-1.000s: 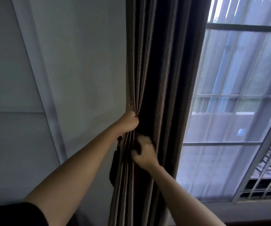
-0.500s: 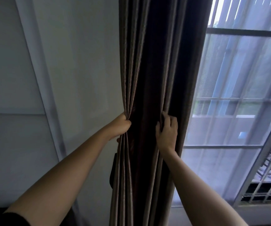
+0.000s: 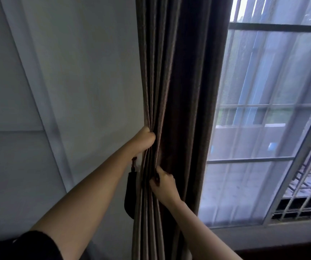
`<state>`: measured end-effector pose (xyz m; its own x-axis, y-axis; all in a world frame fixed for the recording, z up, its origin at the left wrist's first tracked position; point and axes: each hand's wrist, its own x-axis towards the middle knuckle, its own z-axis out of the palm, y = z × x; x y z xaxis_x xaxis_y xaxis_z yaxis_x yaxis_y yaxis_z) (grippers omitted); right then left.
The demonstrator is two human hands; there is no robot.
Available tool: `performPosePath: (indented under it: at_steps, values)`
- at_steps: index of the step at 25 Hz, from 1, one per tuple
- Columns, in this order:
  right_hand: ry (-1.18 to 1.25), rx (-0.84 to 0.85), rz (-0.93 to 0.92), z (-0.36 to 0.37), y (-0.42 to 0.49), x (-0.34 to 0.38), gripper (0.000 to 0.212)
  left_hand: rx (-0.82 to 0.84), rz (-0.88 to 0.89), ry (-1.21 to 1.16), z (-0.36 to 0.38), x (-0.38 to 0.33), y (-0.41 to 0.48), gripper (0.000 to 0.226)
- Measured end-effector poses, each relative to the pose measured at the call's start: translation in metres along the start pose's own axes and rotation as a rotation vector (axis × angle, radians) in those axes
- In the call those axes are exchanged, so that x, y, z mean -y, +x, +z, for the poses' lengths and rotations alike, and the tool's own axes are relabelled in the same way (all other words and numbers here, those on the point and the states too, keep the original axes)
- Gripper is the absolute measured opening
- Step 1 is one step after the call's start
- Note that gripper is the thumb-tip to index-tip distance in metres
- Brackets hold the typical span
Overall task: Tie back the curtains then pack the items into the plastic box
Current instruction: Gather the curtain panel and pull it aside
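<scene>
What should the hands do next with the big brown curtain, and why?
Probably the right hand should pull the folds it pinches leftward, into the grip of the left hand. That hand bunches the left edge of the curtain, while folds to the right hang loose, and the dark tieback hangs beside the curtain, not yet around it.

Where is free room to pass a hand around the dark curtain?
Right of the dark curtain, before the sheer curtain, looks free. The left edge is crowded: left hand grips folds, right hand pinches below, tieback hangs beside the wall.
</scene>
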<state>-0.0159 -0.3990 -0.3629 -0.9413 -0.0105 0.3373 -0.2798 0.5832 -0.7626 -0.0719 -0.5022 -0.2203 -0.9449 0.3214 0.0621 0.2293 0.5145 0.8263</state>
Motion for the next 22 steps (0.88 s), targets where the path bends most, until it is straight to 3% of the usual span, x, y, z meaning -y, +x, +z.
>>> performPosePath:
  at_steps: [3, 6, 10, 13, 15, 18, 20, 22]
  values:
    - [-0.011, 0.032, 0.047, 0.011, -0.004, 0.002, 0.039, 0.011, -0.008, -0.038, 0.002, 0.000, 0.002, 0.047]
    - [-0.124, -0.043, 0.099, 0.021, -0.001, 0.004, 0.048, 0.032, -0.034, -0.125, 0.009, -0.009, -0.008, 0.053]
    - [-0.317, -0.037, 0.103, 0.031, 0.007, 0.014, 0.031, 0.091, 0.011, -0.114, 0.014, -0.008, -0.005, 0.046]
    - [-0.481, -0.034, 0.024, 0.039, 0.000, 0.016, 0.040, -0.088, -0.020, -0.025, 0.018, -0.009, -0.004, 0.056]
    - [-0.367, -0.108, 0.007, 0.038, -0.008, 0.015, 0.033, -0.183, -0.026, 0.014, 0.019, -0.010, -0.004, 0.058]
    - [-0.199, -0.203, 0.013, 0.028, -0.017, 0.010, 0.025, -0.123, -0.022, 0.052, 0.012, -0.008, -0.002, 0.059]
    - [-0.159, -0.240, -0.022, 0.017, -0.018, 0.005, 0.037, -0.086, -0.024, 0.063, 0.007, -0.001, 0.003, 0.039]
    - [-0.157, -0.480, -0.096, -0.003, -0.005, -0.001, 0.043, -0.061, -0.013, 0.047, 0.002, 0.006, 0.005, 0.032]
